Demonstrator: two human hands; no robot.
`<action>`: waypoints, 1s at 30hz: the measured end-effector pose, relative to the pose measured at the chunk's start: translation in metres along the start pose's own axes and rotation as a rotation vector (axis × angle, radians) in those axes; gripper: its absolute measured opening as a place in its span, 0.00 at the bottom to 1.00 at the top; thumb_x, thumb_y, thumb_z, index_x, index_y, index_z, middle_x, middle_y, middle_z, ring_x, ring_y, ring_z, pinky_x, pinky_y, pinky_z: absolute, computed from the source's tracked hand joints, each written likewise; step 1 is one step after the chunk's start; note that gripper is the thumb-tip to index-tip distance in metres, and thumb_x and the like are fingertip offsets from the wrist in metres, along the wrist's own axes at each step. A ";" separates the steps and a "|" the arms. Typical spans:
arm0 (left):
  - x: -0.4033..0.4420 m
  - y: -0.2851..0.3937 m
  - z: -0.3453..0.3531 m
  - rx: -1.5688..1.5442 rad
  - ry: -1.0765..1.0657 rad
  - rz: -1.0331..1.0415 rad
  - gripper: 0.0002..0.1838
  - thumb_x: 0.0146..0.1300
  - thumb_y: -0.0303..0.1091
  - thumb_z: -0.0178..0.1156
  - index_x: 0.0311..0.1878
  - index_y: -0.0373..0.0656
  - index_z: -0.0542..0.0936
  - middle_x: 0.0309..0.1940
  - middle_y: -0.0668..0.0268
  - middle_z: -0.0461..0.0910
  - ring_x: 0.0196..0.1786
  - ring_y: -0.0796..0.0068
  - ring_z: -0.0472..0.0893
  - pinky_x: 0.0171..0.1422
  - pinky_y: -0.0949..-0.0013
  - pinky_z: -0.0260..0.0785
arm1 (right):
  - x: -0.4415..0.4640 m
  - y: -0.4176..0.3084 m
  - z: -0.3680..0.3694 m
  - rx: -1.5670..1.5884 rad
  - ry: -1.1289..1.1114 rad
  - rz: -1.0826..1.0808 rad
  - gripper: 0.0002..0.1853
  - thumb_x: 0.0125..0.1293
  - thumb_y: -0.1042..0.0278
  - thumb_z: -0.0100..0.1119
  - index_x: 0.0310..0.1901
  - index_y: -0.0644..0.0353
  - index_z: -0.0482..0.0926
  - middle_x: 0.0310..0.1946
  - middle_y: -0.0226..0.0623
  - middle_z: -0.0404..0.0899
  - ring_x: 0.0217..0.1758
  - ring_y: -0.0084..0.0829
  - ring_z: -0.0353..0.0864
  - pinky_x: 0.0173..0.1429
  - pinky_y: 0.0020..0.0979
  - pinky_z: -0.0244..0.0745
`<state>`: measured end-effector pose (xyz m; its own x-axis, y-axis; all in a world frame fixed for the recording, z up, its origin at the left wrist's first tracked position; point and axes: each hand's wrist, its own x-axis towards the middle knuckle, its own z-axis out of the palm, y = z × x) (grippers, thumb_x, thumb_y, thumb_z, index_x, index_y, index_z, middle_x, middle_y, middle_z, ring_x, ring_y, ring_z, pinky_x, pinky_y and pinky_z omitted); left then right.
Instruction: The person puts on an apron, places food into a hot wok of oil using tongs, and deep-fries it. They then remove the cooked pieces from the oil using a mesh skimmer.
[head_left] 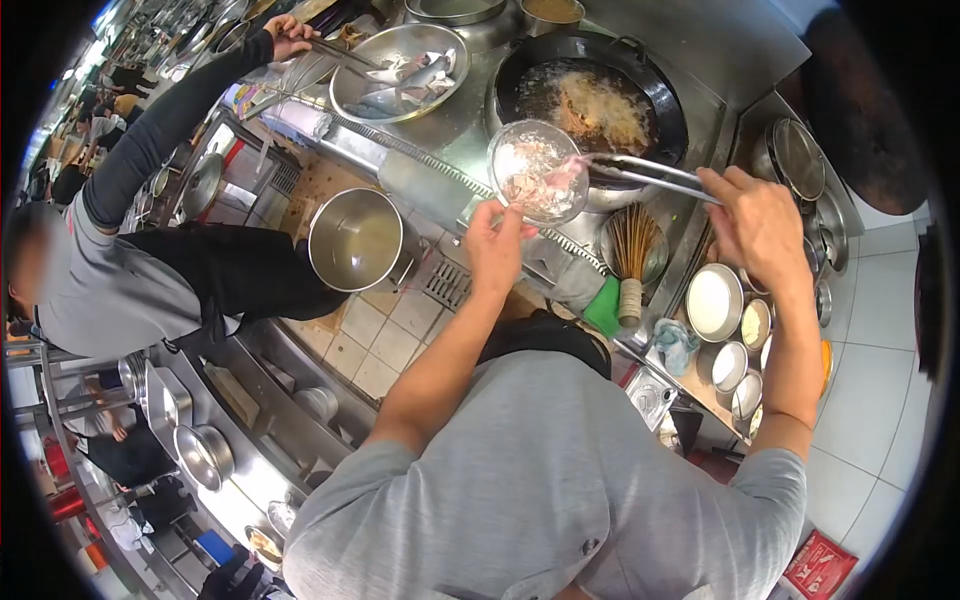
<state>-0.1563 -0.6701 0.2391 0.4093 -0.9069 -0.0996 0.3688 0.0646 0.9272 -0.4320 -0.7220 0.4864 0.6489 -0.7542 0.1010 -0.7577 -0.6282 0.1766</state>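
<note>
My left hand (494,244) grips the near rim of a metal bowl (498,158), which holds pieces coated in white flour or starch. In my right hand (757,222) is a pair of metal tongs (655,172), their tips at a pink, raw-looking piece (570,170) on the bowl's right side. Both the bowl and the tongs are over the near edge of a dark wok (672,125). Golden food (600,112) bubbles in the wok's dark oil.
A co-worker's hand (290,37) holds tongs over a large bowl (345,95) of fish. A pot of liquid (385,283) stands below it. Near my right arm are a bamboo brush (632,255), a cloth (676,343) and several containers, one with white powder (714,302).
</note>
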 end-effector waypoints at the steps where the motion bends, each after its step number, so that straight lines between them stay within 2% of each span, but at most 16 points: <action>1: 0.001 -0.002 0.000 -0.001 0.003 0.000 0.08 0.74 0.31 0.60 0.43 0.36 0.75 0.38 0.60 0.83 0.33 0.75 0.84 0.40 0.70 0.83 | -0.001 0.003 -0.006 0.003 0.015 0.028 0.18 0.60 0.72 0.65 0.53 0.60 0.83 0.34 0.41 0.79 0.36 0.47 0.82 0.40 0.45 0.75; 5: 0.005 -0.005 0.000 -0.043 0.024 -0.022 0.08 0.75 0.31 0.60 0.42 0.36 0.76 0.38 0.60 0.83 0.33 0.75 0.84 0.41 0.70 0.83 | -0.003 0.031 0.001 -0.002 0.085 0.130 0.19 0.60 0.71 0.65 0.54 0.59 0.83 0.35 0.44 0.79 0.39 0.51 0.82 0.42 0.48 0.75; 9: 0.006 -0.006 -0.009 -0.060 0.045 -0.032 0.08 0.75 0.31 0.60 0.42 0.36 0.76 0.37 0.60 0.82 0.33 0.76 0.83 0.41 0.70 0.84 | 0.005 0.061 0.036 -0.013 0.063 0.183 0.19 0.62 0.69 0.65 0.55 0.58 0.83 0.36 0.44 0.81 0.41 0.52 0.82 0.45 0.49 0.76; 12: 0.003 0.001 -0.013 -0.057 0.081 -0.050 0.07 0.74 0.30 0.60 0.39 0.38 0.75 0.36 0.65 0.78 0.34 0.77 0.83 0.42 0.68 0.85 | 0.018 0.073 0.086 -0.039 0.003 0.203 0.17 0.62 0.65 0.65 0.53 0.57 0.84 0.37 0.46 0.84 0.42 0.52 0.84 0.48 0.50 0.78; 16: -0.001 0.007 -0.021 -0.074 0.096 -0.041 0.07 0.74 0.30 0.60 0.39 0.38 0.75 0.36 0.65 0.78 0.35 0.76 0.83 0.42 0.69 0.85 | 0.040 0.064 0.141 -0.005 -0.276 0.396 0.17 0.60 0.63 0.64 0.49 0.58 0.86 0.39 0.51 0.87 0.48 0.52 0.86 0.54 0.52 0.79; 17: -0.002 0.009 -0.024 -0.069 0.096 -0.047 0.07 0.73 0.30 0.60 0.40 0.38 0.75 0.36 0.65 0.78 0.35 0.76 0.83 0.42 0.69 0.85 | 0.043 0.065 0.160 -0.017 -0.320 0.429 0.19 0.60 0.62 0.63 0.52 0.57 0.86 0.42 0.52 0.87 0.51 0.52 0.86 0.56 0.52 0.79; 19: -0.003 0.011 -0.031 -0.067 0.102 -0.055 0.07 0.73 0.30 0.60 0.40 0.38 0.75 0.36 0.65 0.78 0.35 0.76 0.83 0.42 0.69 0.85 | 0.041 0.062 0.181 0.003 -0.286 0.470 0.20 0.61 0.61 0.62 0.53 0.56 0.85 0.44 0.52 0.87 0.51 0.52 0.86 0.57 0.52 0.80; 21: -0.002 0.014 -0.038 -0.081 0.083 -0.058 0.07 0.73 0.30 0.60 0.40 0.37 0.75 0.36 0.64 0.78 0.35 0.76 0.83 0.42 0.69 0.85 | 0.045 0.051 0.173 0.050 -0.268 0.592 0.21 0.62 0.58 0.61 0.55 0.54 0.85 0.47 0.54 0.86 0.53 0.53 0.85 0.59 0.51 0.79; 22: -0.002 0.015 -0.041 -0.086 0.088 -0.057 0.07 0.73 0.30 0.60 0.40 0.37 0.75 0.36 0.64 0.78 0.35 0.76 0.83 0.42 0.69 0.85 | 0.044 0.047 0.166 0.046 -0.267 0.586 0.21 0.62 0.58 0.61 0.55 0.54 0.85 0.47 0.54 0.86 0.53 0.53 0.85 0.59 0.51 0.79; 24: -0.004 0.022 -0.047 -0.111 0.067 -0.058 0.08 0.73 0.30 0.61 0.39 0.37 0.76 0.35 0.64 0.78 0.34 0.76 0.83 0.42 0.69 0.85 | 0.040 0.038 0.150 0.060 -0.188 0.665 0.17 0.63 0.59 0.59 0.49 0.56 0.86 0.44 0.52 0.87 0.51 0.53 0.86 0.57 0.51 0.80; 26: -0.003 0.023 -0.056 -0.119 0.056 -0.072 0.08 0.73 0.30 0.61 0.39 0.37 0.76 0.35 0.64 0.79 0.34 0.76 0.83 0.42 0.70 0.85 | 0.037 0.027 0.127 -0.010 -0.197 0.643 0.18 0.64 0.58 0.60 0.52 0.56 0.85 0.44 0.51 0.87 0.51 0.53 0.86 0.56 0.50 0.79; 28: -0.002 0.024 -0.063 -0.129 0.043 -0.088 0.08 0.73 0.30 0.61 0.39 0.36 0.76 0.36 0.63 0.79 0.34 0.76 0.83 0.41 0.70 0.84 | 0.029 0.004 0.098 0.066 0.001 0.550 0.20 0.66 0.57 0.60 0.57 0.54 0.84 0.45 0.54 0.85 0.51 0.56 0.84 0.56 0.52 0.78; 29: -0.002 0.025 -0.066 -0.103 0.021 -0.102 0.08 0.73 0.30 0.61 0.39 0.36 0.76 0.36 0.63 0.79 0.34 0.76 0.83 0.41 0.70 0.84 | 0.023 -0.002 0.094 0.092 0.084 0.439 0.21 0.63 0.61 0.63 0.57 0.56 0.83 0.43 0.51 0.84 0.47 0.54 0.85 0.51 0.49 0.79; 30: -0.002 0.024 -0.070 -0.076 -0.002 -0.119 0.07 0.72 0.30 0.61 0.39 0.36 0.76 0.36 0.63 0.80 0.33 0.77 0.82 0.40 0.70 0.84 | 0.020 -0.017 0.077 0.086 0.077 0.448 0.21 0.63 0.61 0.63 0.57 0.56 0.83 0.43 0.51 0.84 0.47 0.54 0.85 0.51 0.49 0.79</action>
<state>-0.0893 -0.6378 0.2364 0.3576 -0.9108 -0.2064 0.4764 -0.0122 0.8791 -0.4112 -0.7408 0.4099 0.2570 -0.9405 0.2223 -0.9655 -0.2598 0.0172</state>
